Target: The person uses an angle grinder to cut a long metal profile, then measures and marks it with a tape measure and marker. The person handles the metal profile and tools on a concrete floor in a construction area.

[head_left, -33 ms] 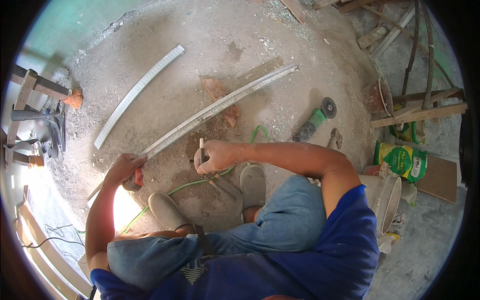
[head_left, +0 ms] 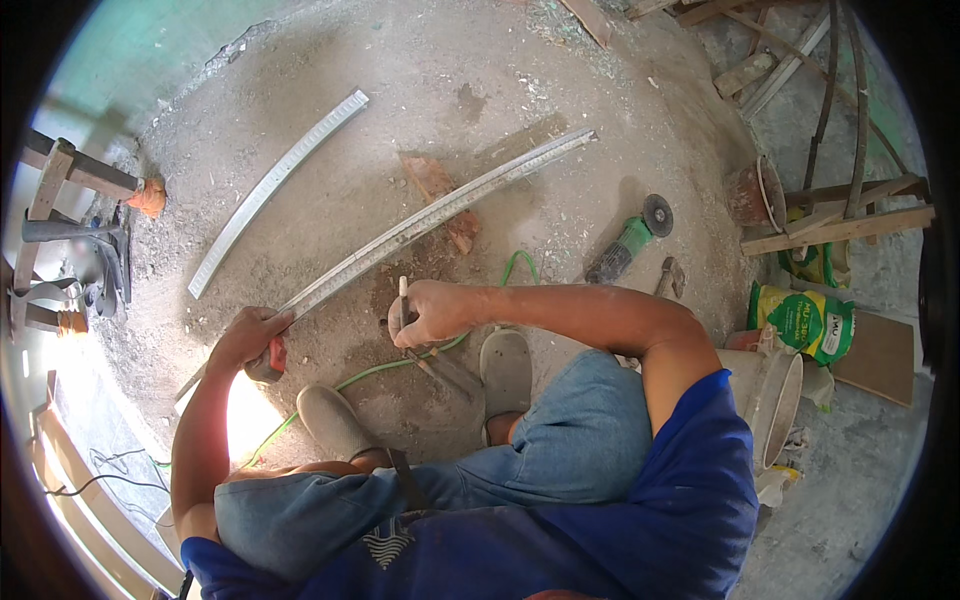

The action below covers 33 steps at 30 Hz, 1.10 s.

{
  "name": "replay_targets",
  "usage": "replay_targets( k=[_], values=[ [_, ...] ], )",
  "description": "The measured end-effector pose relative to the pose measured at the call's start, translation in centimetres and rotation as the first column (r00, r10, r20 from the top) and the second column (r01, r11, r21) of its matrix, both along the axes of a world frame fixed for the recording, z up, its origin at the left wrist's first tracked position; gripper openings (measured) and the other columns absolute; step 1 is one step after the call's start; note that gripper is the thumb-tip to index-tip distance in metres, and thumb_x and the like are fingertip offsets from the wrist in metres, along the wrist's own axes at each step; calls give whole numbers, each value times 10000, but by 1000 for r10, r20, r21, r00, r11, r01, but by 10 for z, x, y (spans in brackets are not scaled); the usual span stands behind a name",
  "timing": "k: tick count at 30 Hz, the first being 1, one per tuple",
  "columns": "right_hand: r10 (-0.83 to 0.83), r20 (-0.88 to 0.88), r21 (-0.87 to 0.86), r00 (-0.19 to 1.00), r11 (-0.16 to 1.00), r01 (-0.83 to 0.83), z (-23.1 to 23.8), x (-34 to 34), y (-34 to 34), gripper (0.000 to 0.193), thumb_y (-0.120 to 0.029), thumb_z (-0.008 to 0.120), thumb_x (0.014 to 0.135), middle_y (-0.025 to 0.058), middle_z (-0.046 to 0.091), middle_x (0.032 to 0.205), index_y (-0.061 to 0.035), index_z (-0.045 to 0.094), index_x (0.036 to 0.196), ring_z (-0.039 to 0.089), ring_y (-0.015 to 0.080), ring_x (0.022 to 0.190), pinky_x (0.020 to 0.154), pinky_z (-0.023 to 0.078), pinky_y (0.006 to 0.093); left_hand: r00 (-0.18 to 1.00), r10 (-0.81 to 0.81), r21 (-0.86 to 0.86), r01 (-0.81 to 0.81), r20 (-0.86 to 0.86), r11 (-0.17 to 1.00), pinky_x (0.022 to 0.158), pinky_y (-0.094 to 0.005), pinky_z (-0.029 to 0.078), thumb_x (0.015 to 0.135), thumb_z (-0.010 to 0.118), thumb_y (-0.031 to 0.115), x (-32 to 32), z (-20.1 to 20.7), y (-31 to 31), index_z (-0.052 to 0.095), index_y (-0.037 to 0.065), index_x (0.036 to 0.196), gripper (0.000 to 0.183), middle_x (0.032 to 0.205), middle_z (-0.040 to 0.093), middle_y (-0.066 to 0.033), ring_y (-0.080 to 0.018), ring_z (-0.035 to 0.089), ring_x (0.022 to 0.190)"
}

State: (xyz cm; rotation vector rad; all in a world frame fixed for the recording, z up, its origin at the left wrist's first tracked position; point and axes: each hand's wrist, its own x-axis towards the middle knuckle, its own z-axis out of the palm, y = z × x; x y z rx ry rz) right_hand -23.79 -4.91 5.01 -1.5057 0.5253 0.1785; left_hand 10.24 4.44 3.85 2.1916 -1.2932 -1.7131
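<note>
My left hand (head_left: 248, 337) is closed around the near part of a long silver metal channel (head_left: 430, 216), thumb on top. Against its palm side sits a red and dark tape measure (head_left: 267, 361), partly hidden by the hand. My right hand (head_left: 436, 312) pinches a marker (head_left: 404, 291) with a pale upper end, held upright just below the channel. Farther up, the channel crosses over a reddish-brown block (head_left: 462, 232). A second, shorter metal strip (head_left: 275, 193) lies apart on the left. Beneath my right hand, a tool with long handles (head_left: 442, 374) lies partly hidden.
A green angle grinder (head_left: 630, 240) lies to the right, near a hammer (head_left: 670, 277). A green cord (head_left: 375, 374) runs by my shoes. At right stand a bucket (head_left: 775, 400), a green and yellow bag (head_left: 803, 322) and a reddish pot (head_left: 757, 195). Wooden stands (head_left: 85, 172) edge the left.
</note>
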Motion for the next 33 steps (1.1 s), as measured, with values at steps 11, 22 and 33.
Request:
replay_targets(
  k=[11, 22, 33],
  values=[
    [19, -106, -59, 994, 998, -25, 3, 1, -15, 177, -223, 712, 831, 32, 666, 743, -56, 716, 891, 610, 135, 701, 652, 481, 317, 997, -28, -98, 36, 74, 995, 605, -335, 517, 913, 669, 408, 8, -18, -3, 682, 1, 711, 455, 581, 654, -76, -175, 643, 571],
    [-65, -194, 27, 979, 997, 71, 5, -2, -26, 159, -210, 695, 871, -4, 632, 707, -52, 708, 877, 573, 89, 652, 603, 465, 294, 996, 2, -69, 5, 93, 998, 599, -333, 522, 902, 702, 435, 9, -28, 2, 711, 13, 755, 447, 638, 673, -89, -164, 651, 602],
    [-37, -192, -3, 981, 999, 38, 0, -2, -29, 176, -230, 696, 865, 0, 652, 729, -55, 704, 871, 581, 94, 667, 616, 477, 299, 991, 18, -15, -16, 133, 1000, 616, -351, 530, 902, 709, 438, 5, -24, 0, 722, 17, 771, 440, 651, 683, -88, -172, 661, 613]
  ],
)
